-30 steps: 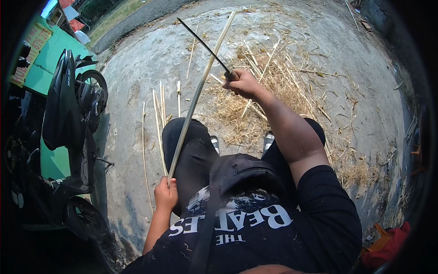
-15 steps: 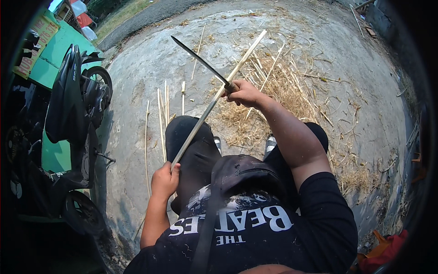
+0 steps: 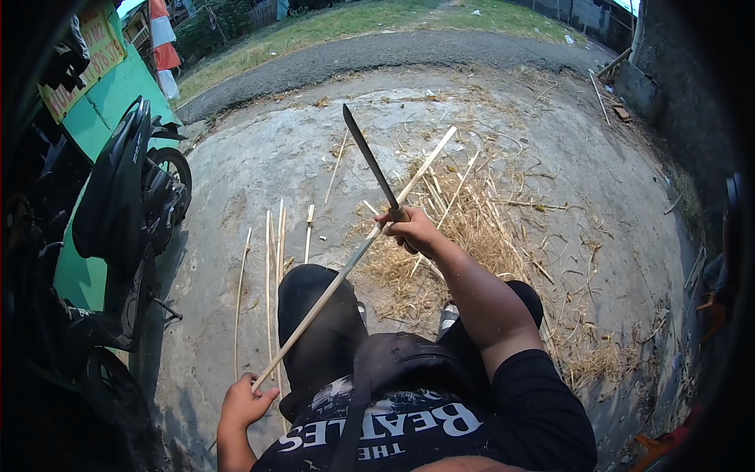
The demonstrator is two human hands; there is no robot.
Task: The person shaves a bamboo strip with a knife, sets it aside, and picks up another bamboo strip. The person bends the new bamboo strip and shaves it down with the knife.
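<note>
A long pale strip of wood or bamboo (image 3: 330, 291) slants across my right-left middle, its far end up to the right over the shavings. My left hand (image 3: 247, 404) is closed round its near end, low beside my left thigh. In my right hand (image 3: 414, 230) is the handle of a machete (image 3: 370, 157), its dark blade pointing away and slightly left. The machete crosses the strip just at this hand, whose fingers are curled against the strip too. Whether the edge bites into it cannot be made out.
Curly shavings (image 3: 464, 244) lie heaped ahead of my feet. Several thin strips (image 3: 274, 275) rest on the concrete at left. A parked black motorbike (image 3: 118, 197) stands far left by a green wall; a dark wall (image 3: 684, 102) borders the right. Beyond runs a paved road (image 3: 377, 55).
The view has tilted up, showing more road and grass. My left hand has drawn away from the right hand, toward the strip's near end. The blade now points more straight ahead.
</note>
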